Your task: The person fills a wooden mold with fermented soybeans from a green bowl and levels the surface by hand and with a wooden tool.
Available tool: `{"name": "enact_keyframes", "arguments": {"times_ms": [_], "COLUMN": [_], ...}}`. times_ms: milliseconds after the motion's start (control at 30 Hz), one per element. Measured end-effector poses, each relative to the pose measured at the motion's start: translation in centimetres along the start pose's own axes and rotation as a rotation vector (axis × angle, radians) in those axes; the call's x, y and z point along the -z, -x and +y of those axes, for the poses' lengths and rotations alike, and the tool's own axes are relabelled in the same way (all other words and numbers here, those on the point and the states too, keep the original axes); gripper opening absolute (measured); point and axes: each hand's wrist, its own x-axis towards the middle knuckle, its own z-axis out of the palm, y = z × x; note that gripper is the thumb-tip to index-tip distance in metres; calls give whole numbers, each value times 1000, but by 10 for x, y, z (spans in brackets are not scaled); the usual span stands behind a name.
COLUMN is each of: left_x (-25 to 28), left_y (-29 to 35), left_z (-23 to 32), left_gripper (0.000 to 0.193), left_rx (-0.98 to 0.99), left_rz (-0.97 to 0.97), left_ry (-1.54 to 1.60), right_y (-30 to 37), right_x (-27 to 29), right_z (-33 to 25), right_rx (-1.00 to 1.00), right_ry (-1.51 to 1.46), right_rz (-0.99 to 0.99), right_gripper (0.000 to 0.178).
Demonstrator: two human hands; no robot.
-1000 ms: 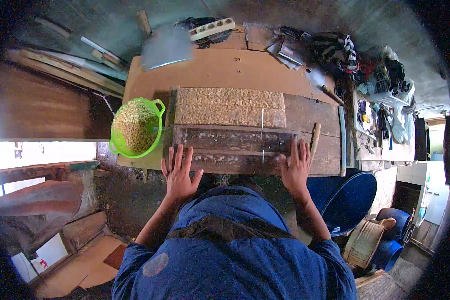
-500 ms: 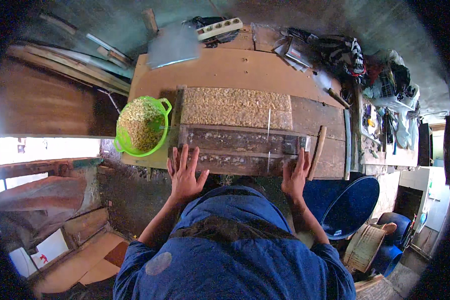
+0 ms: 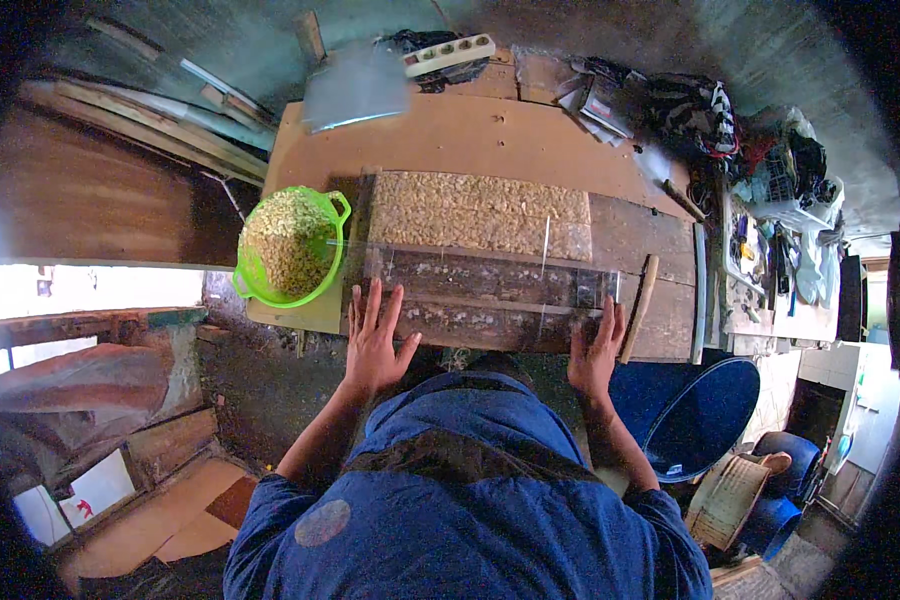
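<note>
My left hand (image 3: 376,345) lies with fingers spread at the near left edge of the work table, on the near border of a clear plastic sheet (image 3: 470,290). My right hand (image 3: 596,350) rests at the sheet's near right corner, fingers stretched out. Through the sheet, dark, worn wooden boards show, with pale specks on them. Just beyond lies a flat rectangular layer of pale, crumbly pieces (image 3: 480,212). Left of it sits a bright green plastic basket (image 3: 342,208) partly filled with similar pieces (image 3: 285,240).
A wooden stick (image 3: 640,308) lies right of my right hand. A clear plastic stack (image 3: 355,95) and a power strip (image 3: 450,55) are at the back. Below the table's right end stands a blue tub (image 3: 705,420). Tools and bags crowd the right side.
The view has shifted slightly, so the table and basket appear a little farther right. Both hands keep almost the same place on the sheet's near edge.
</note>
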Motion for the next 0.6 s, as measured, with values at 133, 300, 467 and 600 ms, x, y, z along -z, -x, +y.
{"name": "enact_keyframes", "arguments": {"times_ms": [133, 300, 467, 600], "left_x": [-1, 3, 4, 5], "left_y": [1, 6, 12, 15], "left_z": [1, 14, 13, 10], "left_gripper": [80, 79, 77, 76], "left_rx": [-16, 85, 85, 52], "left_rz": [23, -25, -46, -1], "left_ry": [27, -86, -128, -114], "right_y": [2, 9, 18, 15], "right_x": [4, 1, -7, -2], "right_z": [-5, -12, -6, -10], "right_rx": [0, 189, 167, 167], "right_ry": [-14, 180, 301, 330], "right_rz": [-8, 2, -139, -121], "right_gripper": [76, 78, 80, 79]}}
